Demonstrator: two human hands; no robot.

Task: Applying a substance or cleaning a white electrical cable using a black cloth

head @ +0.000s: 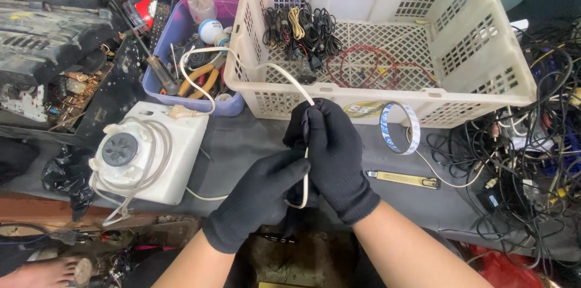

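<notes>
Both gloved hands meet near the middle of the surface (242, 137), fingers closed on a white cord (290, 79). The right hand (336, 155) pinches it high, the left hand (260, 194) grips the lower loop. Judging by this, keeping the cord taut and feeding it short works best.

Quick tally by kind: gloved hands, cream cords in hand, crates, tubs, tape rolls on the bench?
Gloved hands: 2, left hand and right hand
Cream cord gripped by both: 1
White slotted crate: 1
Purple tub of tools: 1
Tape roll: 1
Total: 6
</notes>
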